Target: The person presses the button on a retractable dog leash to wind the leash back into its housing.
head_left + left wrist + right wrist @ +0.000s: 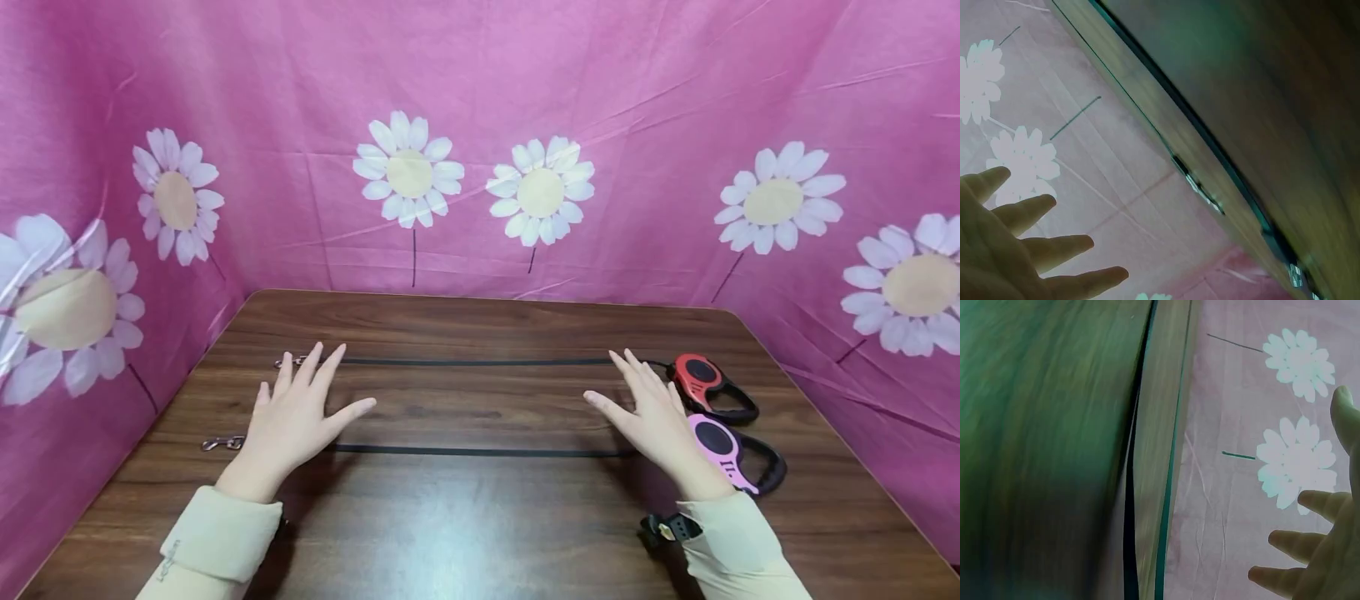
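Observation:
Two retractable dog leashes lie across the wooden table, their straps pulled out to the left. The farther one has a red and black handle (696,372); the nearer has a pink and black handle (716,442). Both handles are on the right. Metal clips end the straps: the near clip (225,443) and the far clip (287,362). My left hand (294,423), fingers spread, is held above the straps beside the clips. Fingers also spread, my right hand (654,423) hovers left of the handles and partly hides the near strap (1131,519). Neither hand holds anything.
A brown wood-grain table (465,517) with rounded far corners carries both leashes. Pink cloth (480,75) printed with white daisies hangs around its back and sides. A dark band (670,528) is on the right wrist.

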Action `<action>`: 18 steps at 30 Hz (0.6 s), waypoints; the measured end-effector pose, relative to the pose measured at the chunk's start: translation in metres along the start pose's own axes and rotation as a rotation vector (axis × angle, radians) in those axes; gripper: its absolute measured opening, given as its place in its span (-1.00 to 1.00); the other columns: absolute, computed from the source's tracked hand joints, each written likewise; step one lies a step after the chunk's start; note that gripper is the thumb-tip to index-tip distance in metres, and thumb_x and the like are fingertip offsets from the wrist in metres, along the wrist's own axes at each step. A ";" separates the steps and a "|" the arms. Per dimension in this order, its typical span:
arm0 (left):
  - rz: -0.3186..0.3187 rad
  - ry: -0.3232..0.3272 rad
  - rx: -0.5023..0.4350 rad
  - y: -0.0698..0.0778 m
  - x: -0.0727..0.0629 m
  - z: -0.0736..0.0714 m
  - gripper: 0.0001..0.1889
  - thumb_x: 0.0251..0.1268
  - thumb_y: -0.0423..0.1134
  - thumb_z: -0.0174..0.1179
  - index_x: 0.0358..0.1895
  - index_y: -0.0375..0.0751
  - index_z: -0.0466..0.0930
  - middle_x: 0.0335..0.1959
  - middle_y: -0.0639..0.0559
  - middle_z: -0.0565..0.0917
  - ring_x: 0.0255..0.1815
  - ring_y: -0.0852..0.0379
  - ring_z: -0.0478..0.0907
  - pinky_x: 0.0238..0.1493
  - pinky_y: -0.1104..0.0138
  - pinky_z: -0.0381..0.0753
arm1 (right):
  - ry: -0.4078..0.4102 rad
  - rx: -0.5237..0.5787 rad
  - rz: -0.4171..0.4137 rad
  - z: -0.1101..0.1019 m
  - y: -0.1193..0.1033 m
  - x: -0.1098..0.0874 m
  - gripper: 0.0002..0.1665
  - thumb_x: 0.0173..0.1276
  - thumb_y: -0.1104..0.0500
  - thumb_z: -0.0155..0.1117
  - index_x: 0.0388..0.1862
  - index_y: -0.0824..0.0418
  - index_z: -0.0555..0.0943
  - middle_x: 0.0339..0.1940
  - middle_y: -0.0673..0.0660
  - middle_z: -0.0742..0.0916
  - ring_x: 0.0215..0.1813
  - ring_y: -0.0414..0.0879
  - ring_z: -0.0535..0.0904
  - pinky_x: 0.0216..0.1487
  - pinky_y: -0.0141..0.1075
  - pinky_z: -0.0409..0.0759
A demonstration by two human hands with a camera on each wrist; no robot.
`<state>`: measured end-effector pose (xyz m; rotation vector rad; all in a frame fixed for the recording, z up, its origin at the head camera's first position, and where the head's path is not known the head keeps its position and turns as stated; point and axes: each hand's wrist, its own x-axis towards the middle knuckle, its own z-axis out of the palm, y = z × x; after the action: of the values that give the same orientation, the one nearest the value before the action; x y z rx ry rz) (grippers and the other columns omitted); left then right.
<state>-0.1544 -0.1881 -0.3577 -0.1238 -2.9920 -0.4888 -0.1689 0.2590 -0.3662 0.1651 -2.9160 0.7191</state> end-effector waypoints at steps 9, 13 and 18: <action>-0.018 -0.038 0.022 -0.019 -0.010 -0.011 0.01 0.19 0.56 -0.06 0.57 -0.01 0.06 0.57 -0.29 0.08 0.52 -0.55 -0.09 0.28 -0.50 -0.10 | 0.004 -0.043 -0.032 -0.011 0.010 -0.010 -0.02 0.35 -0.37 0.17 0.56 0.12 0.21 0.56 0.33 0.26 0.54 0.43 0.08 0.39 0.42 -0.06; -0.013 -0.046 0.046 -0.028 -0.014 -0.013 -0.01 0.21 0.55 -0.06 0.55 -0.03 0.10 0.55 -0.31 0.13 0.49 -0.55 -0.01 0.26 -0.50 -0.03 | 0.003 -0.054 -0.044 -0.018 0.014 -0.018 -0.04 0.34 -0.37 0.18 0.54 0.12 0.23 0.54 0.33 0.31 0.54 0.41 0.10 0.40 0.40 -0.04; -0.010 -0.051 0.089 -0.038 -0.020 -0.016 -0.03 0.23 0.52 -0.04 0.53 -0.07 0.13 0.53 -0.29 0.17 0.44 -0.55 0.08 0.19 -0.49 0.10 | 0.035 -0.079 -0.086 -0.025 0.022 -0.026 -0.08 0.35 -0.31 0.22 0.52 0.14 0.28 0.47 0.33 0.42 0.49 0.38 0.21 0.41 0.36 0.01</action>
<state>-0.1372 -0.2305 -0.3570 -0.1153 -3.0592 -0.3582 -0.1434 0.2920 -0.3585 0.2647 -2.8785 0.5868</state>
